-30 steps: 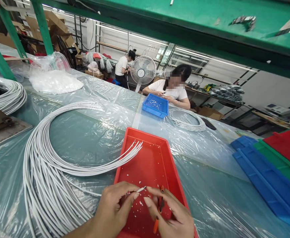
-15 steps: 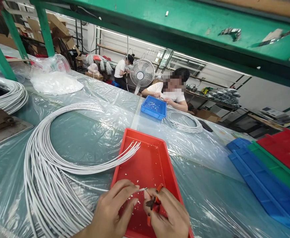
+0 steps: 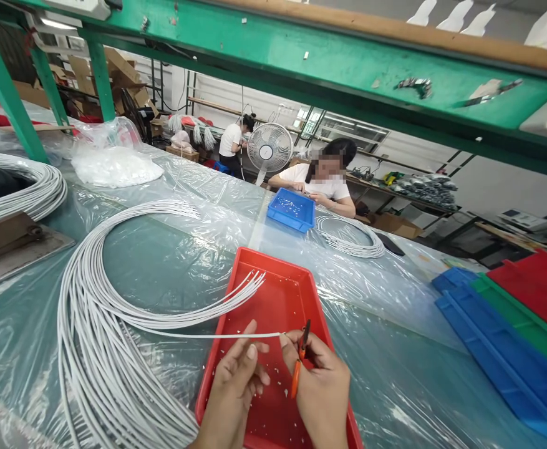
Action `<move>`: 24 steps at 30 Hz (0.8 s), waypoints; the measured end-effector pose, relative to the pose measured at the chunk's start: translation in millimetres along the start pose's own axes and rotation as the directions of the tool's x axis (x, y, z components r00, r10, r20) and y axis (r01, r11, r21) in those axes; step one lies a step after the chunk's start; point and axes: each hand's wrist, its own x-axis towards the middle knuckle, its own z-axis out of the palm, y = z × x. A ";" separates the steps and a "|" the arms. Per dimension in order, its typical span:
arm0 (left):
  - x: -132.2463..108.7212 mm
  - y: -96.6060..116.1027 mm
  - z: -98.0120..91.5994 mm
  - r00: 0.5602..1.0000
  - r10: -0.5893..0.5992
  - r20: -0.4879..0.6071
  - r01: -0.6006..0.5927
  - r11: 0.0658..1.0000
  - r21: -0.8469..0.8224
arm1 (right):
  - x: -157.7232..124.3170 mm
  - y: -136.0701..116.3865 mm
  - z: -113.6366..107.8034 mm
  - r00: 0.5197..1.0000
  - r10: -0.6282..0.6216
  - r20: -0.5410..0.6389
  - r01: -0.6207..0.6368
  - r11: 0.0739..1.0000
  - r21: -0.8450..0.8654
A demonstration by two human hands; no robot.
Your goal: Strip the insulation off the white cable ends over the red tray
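Over the red tray [image 3: 273, 255], my right hand [image 3: 322, 386] grips small orange-handled wire cutters [image 3: 296, 374]. Its thumb and index finger also pinch the tip of a single white cable [image 3: 193, 336]. That cable runs left, nearly straight, to a large bundle of white cables [image 3: 83, 293] curled on the table. My left hand [image 3: 236, 380] is just below the cable, fingers apart and holding nothing. Several cable ends [image 3: 254, 284] from the bundle lie over the tray's far part. Tiny white scraps are scattered on the tray floor.
Across the table a co-worker [image 3: 334, 187] sits behind a blue tray [image 3: 292, 221] and a cable coil [image 3: 352, 240]. Stacked blue, green and red trays [image 3: 502, 349] stand at right. A green shelf beam [image 3: 273, 43] crosses overhead. Another coil [image 3: 43, 193] lies at left.
My left hand has let go of the cable and dropped slightly away from it. The right hand now pinches the cable's end, and the cutters have turned more upright.
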 end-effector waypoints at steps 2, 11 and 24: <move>1.0 -0.5 1.6 0.999 0.050 -0.013 -0.050 0.998 -0.041 | 0.3 0.5 1.4 1.000 0.020 -0.001 -0.020 0.999 0.027; 4.7 5.8 4.9 0.953 0.299 -0.042 -0.284 0.935 0.212 | -14.5 0.2 12.5 0.966 -0.241 -0.092 0.235 0.969 -0.072; 22.3 32.1 -12.1 0.993 0.031 0.118 -0.060 0.965 0.256 | -40.0 -1.7 22.4 0.782 -0.624 -0.003 0.608 0.763 -0.221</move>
